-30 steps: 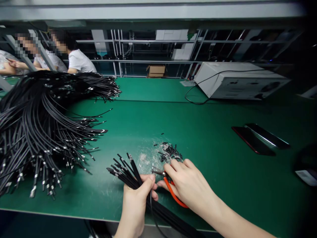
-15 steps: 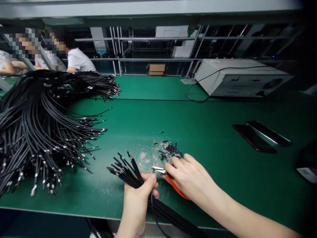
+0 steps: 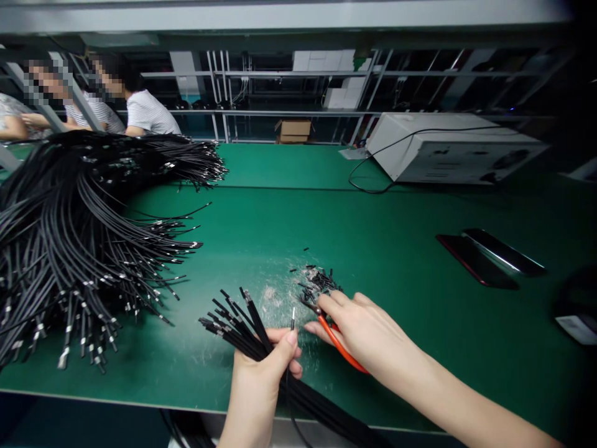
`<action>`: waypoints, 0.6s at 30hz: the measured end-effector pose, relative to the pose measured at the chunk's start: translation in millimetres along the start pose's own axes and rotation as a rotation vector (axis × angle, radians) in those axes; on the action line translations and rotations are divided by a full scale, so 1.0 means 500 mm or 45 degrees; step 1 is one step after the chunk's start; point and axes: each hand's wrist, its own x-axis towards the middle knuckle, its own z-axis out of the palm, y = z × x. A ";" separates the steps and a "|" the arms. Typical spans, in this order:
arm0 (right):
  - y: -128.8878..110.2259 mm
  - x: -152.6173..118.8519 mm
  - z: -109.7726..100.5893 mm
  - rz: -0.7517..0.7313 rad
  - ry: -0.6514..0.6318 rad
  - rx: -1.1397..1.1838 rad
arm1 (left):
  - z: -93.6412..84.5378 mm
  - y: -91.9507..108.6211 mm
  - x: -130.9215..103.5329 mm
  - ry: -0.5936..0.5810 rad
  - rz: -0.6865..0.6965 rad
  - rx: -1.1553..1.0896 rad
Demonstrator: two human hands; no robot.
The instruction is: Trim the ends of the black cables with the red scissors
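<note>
From my head view, my left grip point(image 3: 259, 373) is closed, thumb pressed over the fingers, pinching one black cable point(image 3: 292, 325) near its end and wrapping a bundle of black cables point(image 3: 321, 404) behind it. My right grip point(image 3: 361, 326) is curled around one pair of orange-handled cutters point(image 3: 344, 351), its thumb reaching out to the left. The blades sit just right of the pinched cable, apart from it (how wide they gape is too small to tell).

That cable stands nearly upright above my left thumb, its tip bare and silvery, its lower length trailing past the edge of the counter point(image 3: 261, 230). The bundle slants, its ends fanned to the upper left, with silvery bands below dark tips.

Counting: one cable pinched, one bundle with more than ten ends, one pile of short black scraps point(image 3: 317, 283) just beyond the cutters, one big heap of cables point(image 3: 69, 211) at left, two flat dark devices, one red-edged point(image 3: 476, 264), one glossy point(image 3: 506, 252), and one pale metal case point(image 3: 448, 149) behind.
</note>
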 end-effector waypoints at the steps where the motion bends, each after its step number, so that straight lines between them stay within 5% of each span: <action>1: -0.005 -0.001 -0.001 0.049 -0.022 0.187 | 0.001 0.001 -0.002 0.006 0.003 -0.001; 5: -0.039 -0.003 0.006 0.231 -0.166 1.181 | 0.000 0.005 -0.005 0.011 0.019 0.027; 8: -0.063 -0.001 0.018 0.321 -0.163 1.556 | -0.006 0.005 -0.005 0.001 0.041 0.048; 18: -0.071 -0.008 0.009 0.242 -0.038 1.323 | -0.025 0.005 -0.003 -0.036 0.057 0.056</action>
